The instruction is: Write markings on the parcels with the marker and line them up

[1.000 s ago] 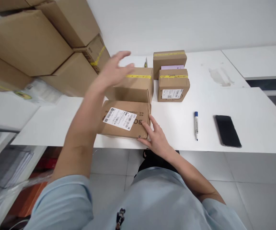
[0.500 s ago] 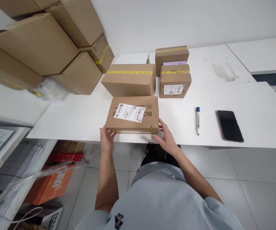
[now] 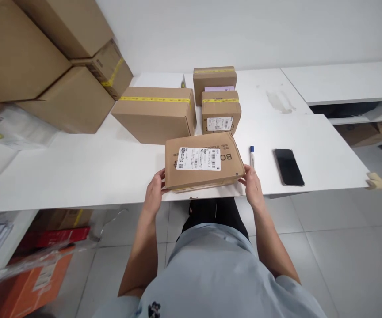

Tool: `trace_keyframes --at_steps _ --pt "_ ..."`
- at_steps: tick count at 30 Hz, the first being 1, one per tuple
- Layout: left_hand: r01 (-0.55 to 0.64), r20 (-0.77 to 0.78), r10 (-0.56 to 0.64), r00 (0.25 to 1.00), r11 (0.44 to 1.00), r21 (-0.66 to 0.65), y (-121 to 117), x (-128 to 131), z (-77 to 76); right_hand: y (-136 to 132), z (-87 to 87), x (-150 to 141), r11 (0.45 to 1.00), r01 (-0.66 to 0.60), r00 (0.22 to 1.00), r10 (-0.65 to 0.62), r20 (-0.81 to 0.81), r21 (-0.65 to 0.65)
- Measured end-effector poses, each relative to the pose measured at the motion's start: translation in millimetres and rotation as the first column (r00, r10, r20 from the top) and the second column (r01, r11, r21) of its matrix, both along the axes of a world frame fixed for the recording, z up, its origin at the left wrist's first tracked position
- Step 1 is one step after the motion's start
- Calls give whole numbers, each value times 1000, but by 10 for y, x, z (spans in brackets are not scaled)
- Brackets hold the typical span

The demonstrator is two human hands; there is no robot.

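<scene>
Between my two hands is a brown cardboard box (image 3: 197,179) with a white shipping label (image 3: 198,159) and printed letters on its top. It is at the near edge of the white table, slightly turned. My left hand (image 3: 154,192) grips its left end near the front corner, fingers curled against the side. At the right front corner my right hand (image 3: 252,185) holds the other end, its fingertips partly hidden by the box. A blue-capped marker (image 3: 252,155) lies just beyond my right hand.
A larger taped box (image 3: 158,117) stands behind the held one. To its right are a small labelled box (image 3: 221,110) and another taped box (image 3: 215,77). A black phone (image 3: 288,167) lies at right. Big cartons (image 3: 74,99) are stacked at left. The white table's (image 3: 94,181) front edge runs close by.
The box has shifted to the right and turned slightly. My right hand has closed in on its right end, while my left stays at the left end. The view has swung right.
</scene>
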State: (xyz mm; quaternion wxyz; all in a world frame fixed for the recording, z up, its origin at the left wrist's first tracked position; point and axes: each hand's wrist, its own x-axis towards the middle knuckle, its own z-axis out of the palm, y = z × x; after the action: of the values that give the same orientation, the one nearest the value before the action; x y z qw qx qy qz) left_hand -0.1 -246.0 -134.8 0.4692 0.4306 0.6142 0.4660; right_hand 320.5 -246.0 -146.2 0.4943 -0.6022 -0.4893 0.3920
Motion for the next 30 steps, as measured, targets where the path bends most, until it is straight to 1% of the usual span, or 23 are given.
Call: trace_keyframes --at_steps 3,6,9,11,13,17,20,22,24,30 --pt "51 -45 -53 998 998 -43 57 -36 68 64 125 24 998 -9 999 11 36 -67" --pt "109 -84 -108 991 994 6 75 -39 144 82 252 60 991 -95 995 92 -30 -92" --pt "133 -6 -133 991 987 94 47 -30 197 25 322 101 981 -196 974 194 -117 -2" --pt "116 81 -128 988 983 139 21 -14 214 -38 347 113 974 -218 966 224 -129 59" --pt "91 146 -117 982 980 175 2 19 209 -98 372 101 973 -213 971 221 -96 85" --pt "3 176 -49 983 967 255 3 100 115 -159 429 25 982 -156 987 158 -12 109" --pt "-59 169 4 986 945 322 21 117 -13 -166 444 -31 981 -67 995 79 -61 183" --pt "-45 144 -6 990 935 351 31 97 -101 -171 433 -53 970 4 995 19 -93 245" --pt "4 116 -50 992 930 367 38 63 -179 -181 410 -58 956 32 995 -4 -96 291" --pt "115 77 -160 984 907 404 53 -23 -340 -191 319 -26 921 -13 997 42 -66 390"
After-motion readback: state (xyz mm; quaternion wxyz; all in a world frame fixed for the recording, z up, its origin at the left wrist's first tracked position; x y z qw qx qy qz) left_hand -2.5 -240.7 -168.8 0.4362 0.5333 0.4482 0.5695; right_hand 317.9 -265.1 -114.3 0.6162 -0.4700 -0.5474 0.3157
